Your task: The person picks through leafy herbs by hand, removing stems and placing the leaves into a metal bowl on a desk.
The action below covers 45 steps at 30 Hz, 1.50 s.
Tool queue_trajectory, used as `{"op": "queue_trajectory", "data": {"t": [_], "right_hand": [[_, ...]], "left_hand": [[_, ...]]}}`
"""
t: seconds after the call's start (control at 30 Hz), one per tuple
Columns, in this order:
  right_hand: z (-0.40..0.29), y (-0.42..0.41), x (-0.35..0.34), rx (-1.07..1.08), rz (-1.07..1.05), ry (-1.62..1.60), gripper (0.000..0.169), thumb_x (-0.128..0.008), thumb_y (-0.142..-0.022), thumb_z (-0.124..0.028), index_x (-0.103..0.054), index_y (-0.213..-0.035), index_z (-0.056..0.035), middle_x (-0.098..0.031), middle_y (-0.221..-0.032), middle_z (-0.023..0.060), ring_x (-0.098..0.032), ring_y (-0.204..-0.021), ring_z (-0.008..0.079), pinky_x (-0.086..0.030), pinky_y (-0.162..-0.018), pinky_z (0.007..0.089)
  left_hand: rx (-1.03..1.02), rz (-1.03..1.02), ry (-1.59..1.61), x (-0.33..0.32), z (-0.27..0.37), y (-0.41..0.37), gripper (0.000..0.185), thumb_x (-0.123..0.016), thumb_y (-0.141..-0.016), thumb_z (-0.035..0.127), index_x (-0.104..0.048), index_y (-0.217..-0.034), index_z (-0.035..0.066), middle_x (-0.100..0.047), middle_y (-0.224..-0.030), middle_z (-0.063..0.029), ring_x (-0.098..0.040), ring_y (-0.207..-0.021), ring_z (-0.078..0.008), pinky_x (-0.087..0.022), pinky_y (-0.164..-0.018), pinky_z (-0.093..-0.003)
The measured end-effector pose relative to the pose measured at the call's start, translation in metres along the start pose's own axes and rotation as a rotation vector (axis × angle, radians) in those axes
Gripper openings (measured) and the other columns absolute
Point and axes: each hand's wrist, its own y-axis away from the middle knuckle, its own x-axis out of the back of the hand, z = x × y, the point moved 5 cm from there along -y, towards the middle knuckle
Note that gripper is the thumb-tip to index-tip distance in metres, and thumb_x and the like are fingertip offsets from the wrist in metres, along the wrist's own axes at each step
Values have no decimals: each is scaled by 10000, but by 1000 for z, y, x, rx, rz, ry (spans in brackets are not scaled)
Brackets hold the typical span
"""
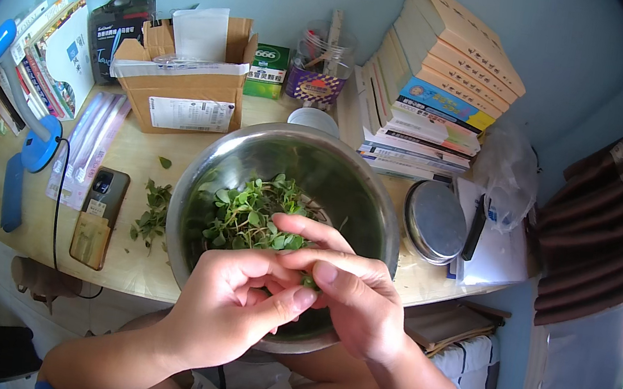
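A wide stainless steel bowl [295,142] sits before me, partly over the desk's front edge. Inside it lies a heap of leafy green stems [250,213] with small rounded leaves. Over the bowl's near half, my left hand [247,298] and my right hand [363,296] meet at the fingertips. Between their thumbs and fingers they pinch a small green sprig [309,282], mostly hidden by the fingers. Left of the bowl, a small pile of similar greens [153,212] rests on the wooden desk [138,257], with a single loose leaf [164,163] behind it.
A smartphone [100,217] lies at left beside a blue desk lamp [40,144]. Behind the bowl stand a cardboard box [184,83], a plastic jar [319,71] and a tall stack of books [423,109]. A round metal tin [436,221] is at right, near a plastic bag [506,173].
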Motion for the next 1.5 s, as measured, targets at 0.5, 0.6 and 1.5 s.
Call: {"op": "queue_trajectory", "data": {"t": [0.5, 0.6, 1.5], "right_hand": [[-26, 6, -4, 275, 83, 688, 74, -722, -892, -31, -693, -951, 4, -666, -860, 64, -609, -730, 125, -487, -674, 258], [-21, 7, 2, 224, 129, 613, 54, -717, -908, -36, -699, -938, 5, -668, -837, 47, -593, -707, 89, -480, -662, 228], [-57, 9, -15, 520, 390, 1239, 134, -669, -850, 88, -676, -969, 26, -692, -887, 130, -658, -812, 220, -517, -733, 305]], "left_hand": [[-474, 84, -612, 5, 16, 7, 71, -712, -832, -62, -652, -859, -35, -657, -778, -91, -640, -607, -131, -498, -545, -246], [-461, 93, -577, 4, 14, 8, 74, -724, -837, -45, -654, -860, -35, -652, -767, -90, -639, -607, -128, -498, -549, -245], [-591, 598, -679, 109, 52, 40, 126, -712, -877, 16, -656, -990, 13, -672, -859, -12, -608, -750, -62, -458, -604, -194]]}}
